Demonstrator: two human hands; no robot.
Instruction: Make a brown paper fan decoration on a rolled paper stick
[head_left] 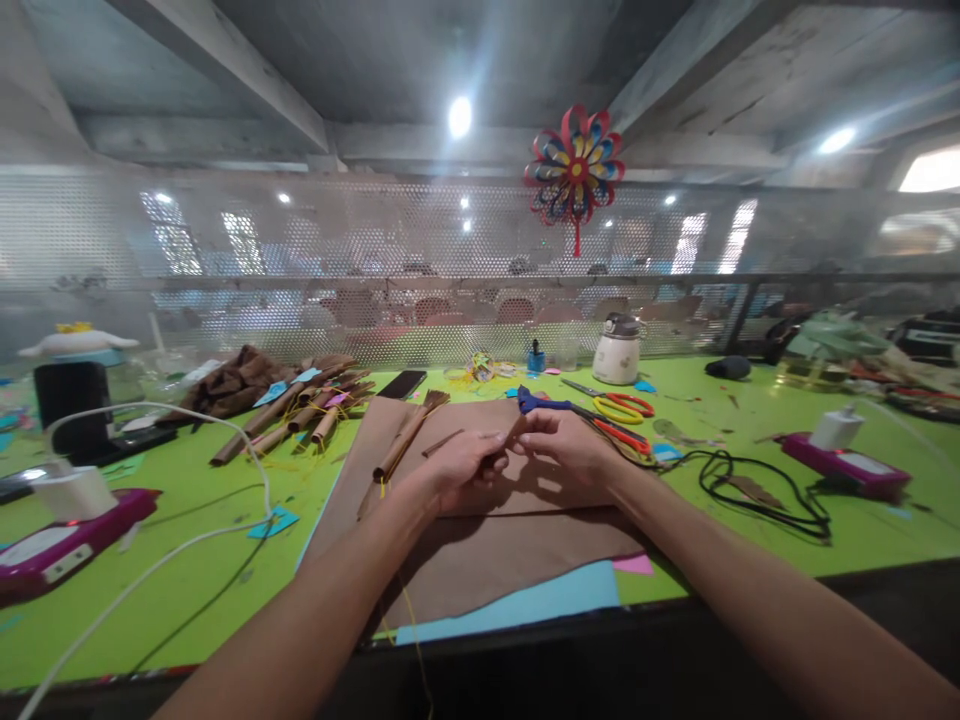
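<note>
Over a brown sheet my left hand and my right hand meet. A small brown strip is pinched between the fingers of both. Just beyond my right hand lies a dark blue tool, which looks like a glue gun. To the left of my hands, a rolled brown tube with yellow thread at its lower end rests on the sheet. Close to my left hand is a thin brown scrap. Light blue paper sticks out under the sheet's front edge.
Several rolled brown pieces are heaped at left, near a phone. Scissors with yellow and orange handles lie at right, by a coiled black cord. Behind them stands a white bottle. Purple power strips flank the green table.
</note>
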